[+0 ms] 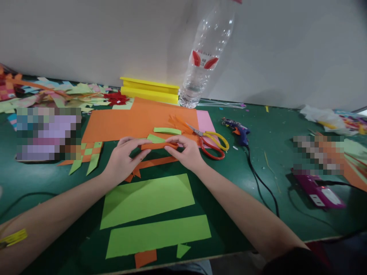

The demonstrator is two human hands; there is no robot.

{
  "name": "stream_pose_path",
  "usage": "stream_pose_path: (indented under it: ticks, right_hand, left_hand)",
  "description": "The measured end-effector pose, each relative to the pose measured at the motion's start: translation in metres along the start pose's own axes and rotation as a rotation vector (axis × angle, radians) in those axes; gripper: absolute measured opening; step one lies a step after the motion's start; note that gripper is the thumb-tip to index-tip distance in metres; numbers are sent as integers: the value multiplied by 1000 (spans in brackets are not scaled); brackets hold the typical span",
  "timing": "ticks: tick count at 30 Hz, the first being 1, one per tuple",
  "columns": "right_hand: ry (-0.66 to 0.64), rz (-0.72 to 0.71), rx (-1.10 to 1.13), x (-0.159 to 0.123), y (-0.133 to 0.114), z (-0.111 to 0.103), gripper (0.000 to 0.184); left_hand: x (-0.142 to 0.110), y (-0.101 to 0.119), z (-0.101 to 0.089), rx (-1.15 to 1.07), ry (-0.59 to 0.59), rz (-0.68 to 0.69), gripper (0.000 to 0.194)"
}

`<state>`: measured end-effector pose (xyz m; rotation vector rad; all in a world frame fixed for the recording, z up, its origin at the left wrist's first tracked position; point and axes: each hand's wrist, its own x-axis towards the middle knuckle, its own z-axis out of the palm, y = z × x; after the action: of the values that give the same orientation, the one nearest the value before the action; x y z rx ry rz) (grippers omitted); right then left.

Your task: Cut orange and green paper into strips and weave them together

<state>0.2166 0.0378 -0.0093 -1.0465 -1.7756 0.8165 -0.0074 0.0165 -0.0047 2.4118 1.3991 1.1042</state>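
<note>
Between my two hands an orange paper strip (pixel 156 146) is held level over the table, pinched at both ends. My left hand (pixel 124 154) has thumb and fingers closed on its left end; my right hand (pixel 185 152) grips the right end, where the strip looks folded or curled. Just behind it are short green paper strips (pixel 168 131). Scissors (pixel 210 142) with one red and one yellow handle lie beside my right hand. Under and in front of my hands is another orange strip (pixel 157 162). Nearer me lie two green paper sheets (pixel 149 198), one wide, one narrower.
Large orange sheets (pixel 111 124) cover the middle back. A clear plastic bottle (pixel 197 76) stands by the wall beside a yellow folded piece (pixel 149 91). At right are a corded glue gun (pixel 237 130) and a magenta device (pixel 318 190). Woven paper (pixel 88 151) and paper scraps lie left.
</note>
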Motion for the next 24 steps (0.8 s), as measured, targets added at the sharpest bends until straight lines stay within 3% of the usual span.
stream_pose_path:
  ticks: [24]
  right_hand:
    - [8,9,4,0,1,1,15]
  left_hand:
    - [-1,1,0,-27,-8,-27,26]
